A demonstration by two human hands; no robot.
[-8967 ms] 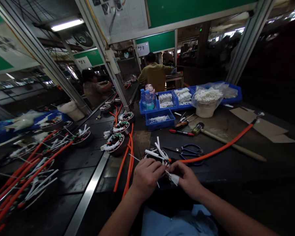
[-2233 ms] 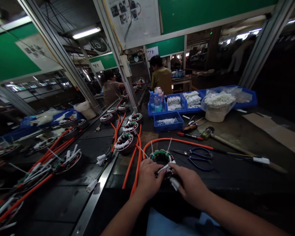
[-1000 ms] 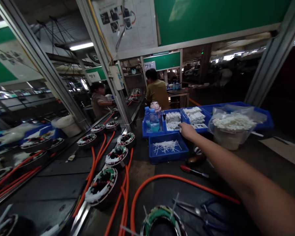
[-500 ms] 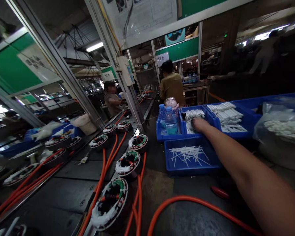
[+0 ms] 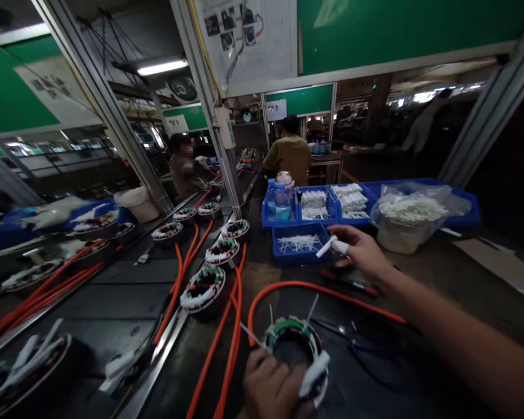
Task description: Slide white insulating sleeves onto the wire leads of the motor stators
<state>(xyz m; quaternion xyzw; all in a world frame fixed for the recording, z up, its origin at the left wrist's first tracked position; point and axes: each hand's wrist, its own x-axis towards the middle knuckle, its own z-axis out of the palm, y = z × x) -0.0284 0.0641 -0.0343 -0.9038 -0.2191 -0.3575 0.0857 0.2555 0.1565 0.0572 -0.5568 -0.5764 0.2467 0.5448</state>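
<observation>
My right hand (image 5: 360,253) is in the air just right of the small blue tray, its fingers pinching short white tubes (image 5: 327,245). At the bottom centre, my left hand (image 5: 271,381) has its fingers curled over the near left rim of a motor stator (image 5: 290,331). White ties stick up from that ring, and a white sleeve (image 5: 315,372) lies along its right side. An orange cable (image 5: 297,285) loops behind it. To the right of the stator lie dark-handled scissors (image 5: 362,343), partly lost in shadow.
A blue tray (image 5: 283,260) holds thin white ties. Behind it, blue bins (image 5: 317,221) hold stacked white tubes and bottles (image 5: 282,203). Right of them stands a bagged bucket (image 5: 397,235). Several wound stators (image 5: 203,288) line the left. Co-workers (image 5: 290,148) are farther back.
My right hand has come out of the bin of white tubes, toward me, with tubes in its fingers. The view has shifted, bringing my left hand and the near stator into sight.
</observation>
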